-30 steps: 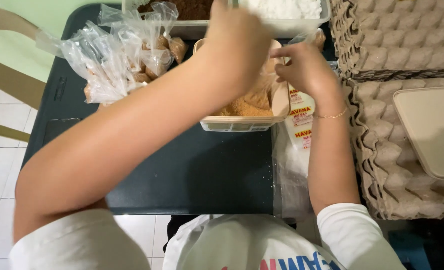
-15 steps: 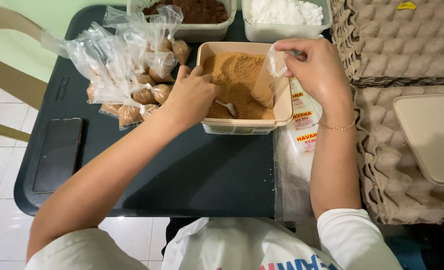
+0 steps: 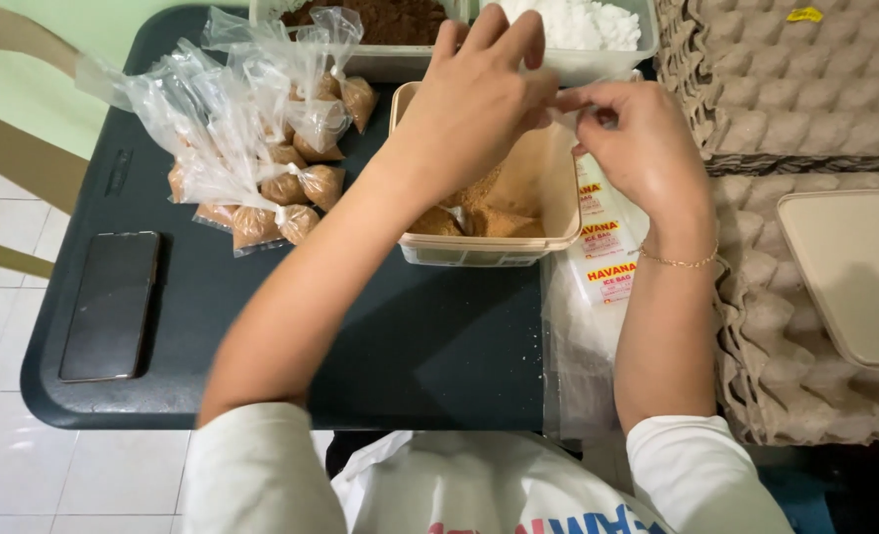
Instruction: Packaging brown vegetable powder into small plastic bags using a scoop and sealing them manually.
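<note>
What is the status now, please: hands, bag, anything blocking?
Left hand and right hand pinch small clear bag above tub of brown powder. Nothing blocking.

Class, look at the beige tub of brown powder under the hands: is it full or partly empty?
Partly empty: the beige tub shows bare inner wall above the brown powder.

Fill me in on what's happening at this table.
A person's left hand and right hand meet above a beige tub of brown powder, pinching a small clear plastic bag between them. A pile of tied, filled bags lies to the left on the dark table, with a phone nearby.
</note>
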